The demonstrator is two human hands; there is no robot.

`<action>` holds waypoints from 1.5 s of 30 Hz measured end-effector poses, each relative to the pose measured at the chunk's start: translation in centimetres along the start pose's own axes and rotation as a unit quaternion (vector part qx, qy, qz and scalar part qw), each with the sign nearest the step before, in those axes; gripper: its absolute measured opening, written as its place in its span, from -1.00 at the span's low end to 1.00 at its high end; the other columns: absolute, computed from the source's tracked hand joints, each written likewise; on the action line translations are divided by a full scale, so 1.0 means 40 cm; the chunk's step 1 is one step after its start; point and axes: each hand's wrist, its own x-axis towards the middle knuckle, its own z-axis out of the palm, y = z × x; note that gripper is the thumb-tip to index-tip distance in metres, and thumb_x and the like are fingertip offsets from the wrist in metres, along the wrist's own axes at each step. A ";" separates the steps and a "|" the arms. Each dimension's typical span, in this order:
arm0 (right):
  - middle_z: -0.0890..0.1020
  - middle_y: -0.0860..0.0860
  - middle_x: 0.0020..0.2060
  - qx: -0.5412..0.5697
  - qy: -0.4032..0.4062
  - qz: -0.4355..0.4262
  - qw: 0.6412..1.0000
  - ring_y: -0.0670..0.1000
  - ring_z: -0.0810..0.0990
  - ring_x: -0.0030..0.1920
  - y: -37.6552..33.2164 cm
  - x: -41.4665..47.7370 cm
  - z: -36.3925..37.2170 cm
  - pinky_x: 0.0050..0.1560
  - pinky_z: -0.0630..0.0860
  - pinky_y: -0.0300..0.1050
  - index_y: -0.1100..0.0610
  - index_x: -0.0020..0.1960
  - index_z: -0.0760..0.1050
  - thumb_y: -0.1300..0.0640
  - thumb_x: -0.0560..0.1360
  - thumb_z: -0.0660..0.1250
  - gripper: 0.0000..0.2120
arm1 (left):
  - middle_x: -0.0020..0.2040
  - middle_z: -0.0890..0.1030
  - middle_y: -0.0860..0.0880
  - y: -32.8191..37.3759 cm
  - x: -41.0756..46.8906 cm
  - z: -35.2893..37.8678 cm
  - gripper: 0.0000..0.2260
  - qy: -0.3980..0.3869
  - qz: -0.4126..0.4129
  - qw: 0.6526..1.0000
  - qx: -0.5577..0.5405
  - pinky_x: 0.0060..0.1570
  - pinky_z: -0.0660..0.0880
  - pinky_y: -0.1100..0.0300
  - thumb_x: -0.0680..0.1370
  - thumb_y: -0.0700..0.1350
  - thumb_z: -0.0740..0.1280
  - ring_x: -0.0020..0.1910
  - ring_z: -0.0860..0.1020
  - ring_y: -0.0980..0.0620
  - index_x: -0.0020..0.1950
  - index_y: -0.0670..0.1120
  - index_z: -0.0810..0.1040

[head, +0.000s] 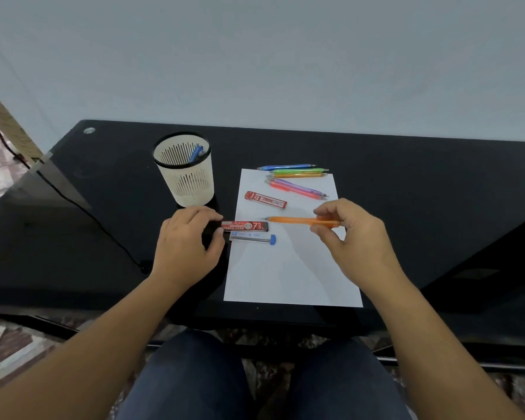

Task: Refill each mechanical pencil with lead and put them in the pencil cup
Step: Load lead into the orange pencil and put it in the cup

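My right hand [349, 234] pinches an orange mechanical pencil [294, 220] by its right end, holding it level above the white paper [291, 277]. My left hand [188, 241] pinches the left end of a red and black lead case [245, 226] at the paper's left edge. A clear lead tube with a blue cap [253, 237] lies just below that case. Another red lead case [265, 200] lies higher on the sheet. Several coloured pencils [297, 178] lie at the paper's top. The cream slotted pencil cup [188, 177] stands to the left with a blue pencil [196, 153] inside.
The black glass desk [422, 183] runs to a pale wall behind. A black cable [82, 207] crosses the desk's left side. My knees in dark trousers show under the front edge.
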 end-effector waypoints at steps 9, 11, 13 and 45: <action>0.60 -0.15 0.01 0.063 0.053 -0.017 0.996 -0.19 0.57 -0.02 -0.083 0.082 0.045 -0.11 0.55 -0.34 0.04 0.08 0.53 -0.01 0.53 0.28 -0.81 | -0.01 0.59 -0.01 -0.110 0.062 -0.121 -0.83 0.060 -0.015 0.997 0.040 0.00 0.47 0.03 0.49 -0.07 0.31 -0.02 0.53 0.00 0.03 -0.10 0.58; 0.61 -0.16 -0.03 0.093 0.055 -0.014 0.994 -0.17 0.60 -0.03 -0.110 0.106 0.058 -0.16 0.61 -0.20 0.01 0.06 0.51 -0.01 0.54 0.28 -0.85 | -0.02 0.58 -0.03 -0.132 0.082 -0.147 -0.86 0.075 -0.015 0.996 0.054 0.01 0.45 0.04 0.52 -0.07 0.31 -0.03 0.52 -0.02 0.00 -0.11 0.57; 0.57 -0.23 -0.13 0.100 0.063 -0.030 0.992 -0.18 0.59 -0.08 -0.138 0.137 0.075 -0.18 0.61 -0.21 -0.03 0.02 0.48 0.00 0.55 0.28 -0.91 | -0.03 0.58 -0.03 -0.150 0.106 -0.170 -0.89 0.083 -0.017 0.994 0.063 0.02 0.44 0.04 0.54 -0.10 0.33 -0.02 0.52 -0.02 -0.01 -0.11 0.55; 0.55 -0.20 -0.11 -0.022 -0.055 -0.082 0.995 -0.09 0.55 -0.05 -0.324 0.351 0.264 0.08 0.54 0.13 -0.11 0.19 0.37 0.00 0.53 0.30 -0.75 | 0.02 0.63 0.06 -0.226 0.187 -0.194 -0.82 0.045 0.033 0.996 0.064 -0.02 0.44 0.20 0.54 -0.03 0.31 0.00 0.57 0.09 0.07 -0.06 0.62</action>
